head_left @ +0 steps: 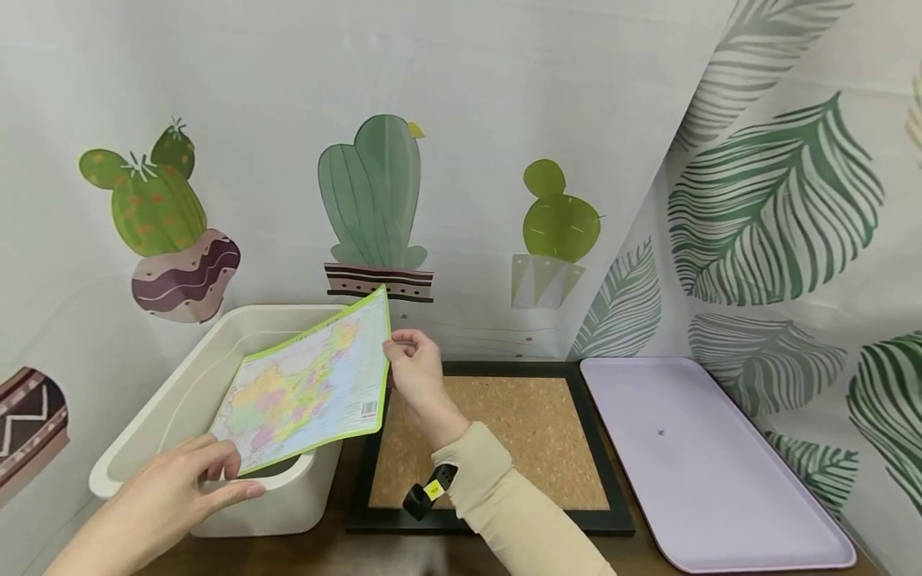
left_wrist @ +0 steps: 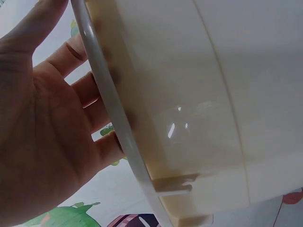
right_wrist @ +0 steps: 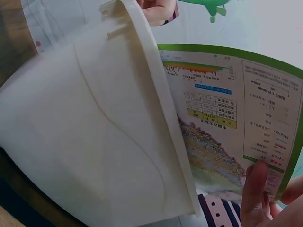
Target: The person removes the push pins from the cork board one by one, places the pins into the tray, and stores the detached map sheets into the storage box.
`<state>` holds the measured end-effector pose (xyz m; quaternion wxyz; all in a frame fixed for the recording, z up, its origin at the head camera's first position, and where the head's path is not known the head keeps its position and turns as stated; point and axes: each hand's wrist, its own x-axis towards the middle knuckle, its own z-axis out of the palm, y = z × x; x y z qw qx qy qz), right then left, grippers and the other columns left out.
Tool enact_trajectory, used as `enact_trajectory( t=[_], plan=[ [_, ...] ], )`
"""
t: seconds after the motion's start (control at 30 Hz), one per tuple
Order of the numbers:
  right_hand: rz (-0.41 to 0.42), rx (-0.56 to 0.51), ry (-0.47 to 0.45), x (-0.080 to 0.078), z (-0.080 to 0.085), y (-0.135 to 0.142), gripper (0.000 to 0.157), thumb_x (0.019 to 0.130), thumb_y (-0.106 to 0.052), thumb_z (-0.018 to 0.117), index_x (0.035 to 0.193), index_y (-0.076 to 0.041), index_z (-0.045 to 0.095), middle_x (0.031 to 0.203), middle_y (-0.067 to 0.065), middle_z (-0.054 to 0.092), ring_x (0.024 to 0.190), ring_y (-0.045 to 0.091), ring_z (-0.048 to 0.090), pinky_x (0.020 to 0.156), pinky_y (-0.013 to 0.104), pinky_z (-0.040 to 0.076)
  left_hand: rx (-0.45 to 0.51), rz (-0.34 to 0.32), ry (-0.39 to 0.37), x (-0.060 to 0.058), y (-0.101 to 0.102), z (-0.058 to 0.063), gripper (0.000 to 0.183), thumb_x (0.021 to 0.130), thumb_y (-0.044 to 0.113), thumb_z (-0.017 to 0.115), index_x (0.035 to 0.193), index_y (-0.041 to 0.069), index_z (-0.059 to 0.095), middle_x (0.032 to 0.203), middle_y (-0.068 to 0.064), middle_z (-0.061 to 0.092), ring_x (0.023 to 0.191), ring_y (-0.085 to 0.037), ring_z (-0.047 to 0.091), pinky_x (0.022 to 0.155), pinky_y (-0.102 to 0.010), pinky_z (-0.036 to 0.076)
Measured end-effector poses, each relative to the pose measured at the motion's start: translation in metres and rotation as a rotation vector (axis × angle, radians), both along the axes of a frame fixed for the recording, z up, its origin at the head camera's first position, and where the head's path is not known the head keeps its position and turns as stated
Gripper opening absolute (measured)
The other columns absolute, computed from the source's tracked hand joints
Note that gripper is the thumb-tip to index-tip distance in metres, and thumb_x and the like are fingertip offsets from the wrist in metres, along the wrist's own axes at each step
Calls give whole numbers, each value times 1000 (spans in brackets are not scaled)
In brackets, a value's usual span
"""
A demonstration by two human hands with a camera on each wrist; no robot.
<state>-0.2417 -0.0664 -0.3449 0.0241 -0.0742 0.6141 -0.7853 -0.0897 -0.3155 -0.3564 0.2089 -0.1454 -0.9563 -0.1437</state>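
A laminated map (head_left: 310, 384) with a bright green border slants out of a cream plastic tub (head_left: 320, 488), its right end raised above the rim. My right hand (head_left: 416, 364) pinches the map's right edge between thumb and fingers. Text and tables on the map's other face show in the right wrist view, with my right thumb (right_wrist: 255, 182) on it. At the tub's front left, my left hand (head_left: 180, 484) reaches over the rim (left_wrist: 106, 82) beside the map's lower left corner. Its fingers are slightly bent, the thumb stands apart, and the rim hides its fingertips in the left wrist view.
Right of the tub, a black-framed cork board (head_left: 529, 436) lies on the dark wooden table (head_left: 288, 556), under my right forearm. A pale purple tray (head_left: 709, 464) lies farther right. Behind them hangs a cactus-print curtain (head_left: 475, 104).
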Motion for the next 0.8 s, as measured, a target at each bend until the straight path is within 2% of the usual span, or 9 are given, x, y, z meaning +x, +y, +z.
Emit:
enact_trajectory(
  t=[0.13,0.37,0.53,0.8],
  plan=[
    [5,-7,12,3,-1,-9,15,99,-8,56,112,0,58,91,12,62,73,18,65,61,29,56,1,4,10,1,-1,-1,44,67,41,86,70,36,43,70,22,34,63,4,35,54,-21,28],
    [-4,-10,-1,8,-2,-21,13,98,-9,58,109,-3,59,86,9,62,65,15,62,54,25,51,12,-5,27,1,0,-1,44,68,41,87,70,37,43,69,22,34,62,4,35,53,-20,28],
    [8,-37,1,9,-6,-28,13,98,-9,59,109,-2,58,87,9,63,64,15,61,52,23,50,14,-8,33,1,1,-1,43,68,41,87,71,37,43,70,23,35,63,5,35,53,-20,28],
    [-3,-59,-29,13,-6,-42,10,96,-11,63,104,-5,61,85,9,63,58,15,63,53,27,56,11,-18,38,1,0,-2,42,68,37,86,70,37,44,71,24,35,63,6,35,52,-20,28]
  ],
)
